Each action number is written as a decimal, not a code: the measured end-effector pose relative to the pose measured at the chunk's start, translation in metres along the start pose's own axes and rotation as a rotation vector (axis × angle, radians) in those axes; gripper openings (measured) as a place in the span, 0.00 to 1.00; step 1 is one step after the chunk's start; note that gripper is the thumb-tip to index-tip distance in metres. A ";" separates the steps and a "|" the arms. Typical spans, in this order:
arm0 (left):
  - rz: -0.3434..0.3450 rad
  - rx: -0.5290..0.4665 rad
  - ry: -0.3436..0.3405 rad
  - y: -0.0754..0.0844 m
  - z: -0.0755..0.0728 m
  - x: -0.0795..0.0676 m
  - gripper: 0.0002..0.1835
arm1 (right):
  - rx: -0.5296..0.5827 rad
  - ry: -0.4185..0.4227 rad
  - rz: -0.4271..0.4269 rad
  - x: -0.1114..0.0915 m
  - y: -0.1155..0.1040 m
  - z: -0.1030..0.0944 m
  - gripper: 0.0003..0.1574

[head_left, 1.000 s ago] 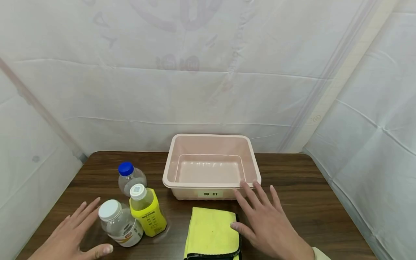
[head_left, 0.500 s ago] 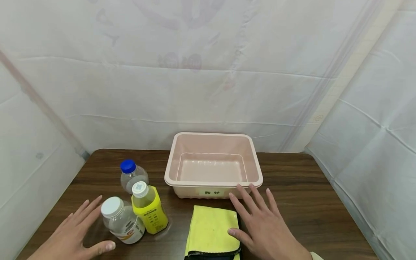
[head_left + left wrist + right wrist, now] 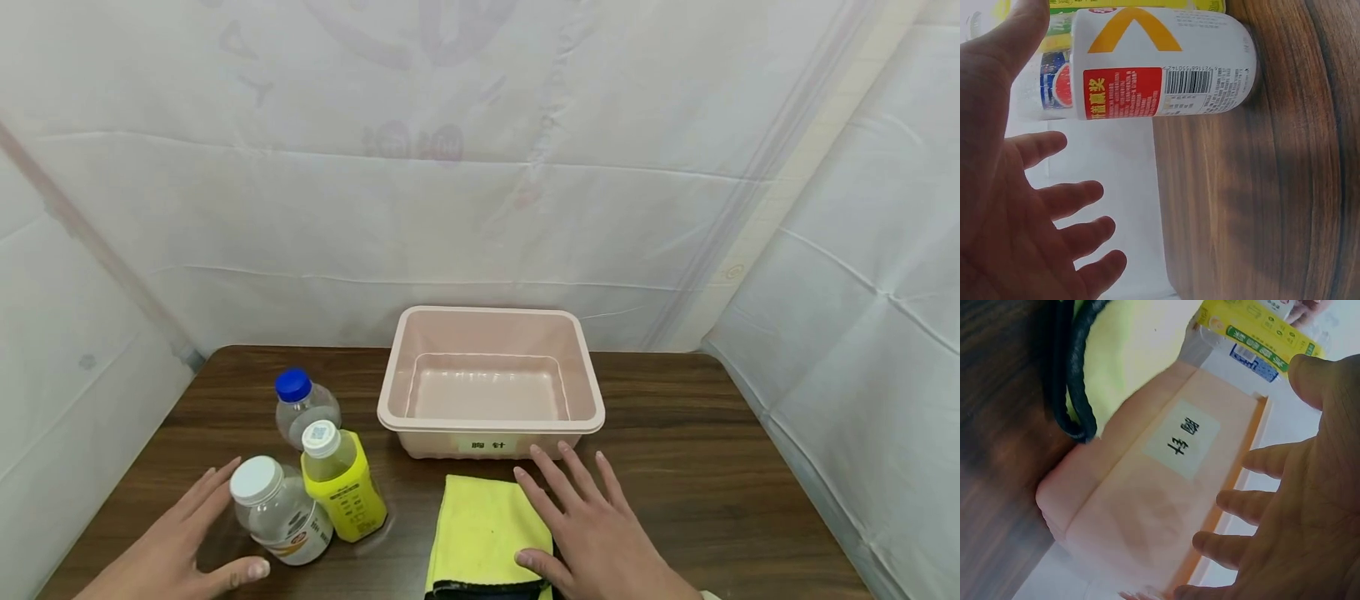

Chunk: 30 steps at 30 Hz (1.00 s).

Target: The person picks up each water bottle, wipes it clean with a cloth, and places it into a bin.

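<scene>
My left hand is spread beside a clear bottle with a white cap, its thumb and fingers apart with nothing between them. In the left wrist view that bottle's printed label faces the palm. Next to it stands a white-capped bottle in a yellow sleeve, and behind both a clear bottle with a blue cap. My right hand hovers with fingers spread at the right side of a folded yellow cloth with black edging, the thumb overlapping the cloth in the head view.
A pink plastic bin with a labelled front stands at the back middle of the dark wooden table. White sheeting hangs behind the table and along both sides.
My right hand has shifted left and toward me, away from the bin's rim and further over the cloth's edge. The left hand has edged slightly right. The bottles, bin and cloth stay put.
</scene>
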<state>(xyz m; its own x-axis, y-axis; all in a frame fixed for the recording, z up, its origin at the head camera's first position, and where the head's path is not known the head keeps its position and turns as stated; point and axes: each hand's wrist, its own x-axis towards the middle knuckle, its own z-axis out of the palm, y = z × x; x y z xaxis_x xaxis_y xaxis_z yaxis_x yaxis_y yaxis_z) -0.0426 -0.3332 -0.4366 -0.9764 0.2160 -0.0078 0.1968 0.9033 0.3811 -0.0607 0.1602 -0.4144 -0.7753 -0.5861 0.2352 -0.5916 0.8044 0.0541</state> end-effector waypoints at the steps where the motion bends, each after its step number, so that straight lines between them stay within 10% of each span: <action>1: 0.000 -0.007 -0.005 0.001 0.000 0.000 0.59 | -0.001 -0.006 -0.004 0.000 0.000 0.002 0.48; 23: -0.023 -0.076 -0.063 0.000 0.007 0.007 0.66 | 0.194 -0.257 -0.027 0.010 0.000 0.023 0.46; 30: -0.013 -0.098 -0.058 -0.001 0.011 0.006 0.61 | 0.115 -0.217 -0.073 0.009 -0.004 0.035 0.47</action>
<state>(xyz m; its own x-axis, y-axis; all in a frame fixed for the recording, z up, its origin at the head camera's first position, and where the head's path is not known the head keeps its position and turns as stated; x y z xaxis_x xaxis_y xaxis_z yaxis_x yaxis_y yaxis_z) -0.0480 -0.3289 -0.4474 -0.9714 0.2283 -0.0659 0.1718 0.8664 0.4688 -0.0732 0.1480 -0.4459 -0.7517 -0.6592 0.0206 -0.6592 0.7502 -0.0503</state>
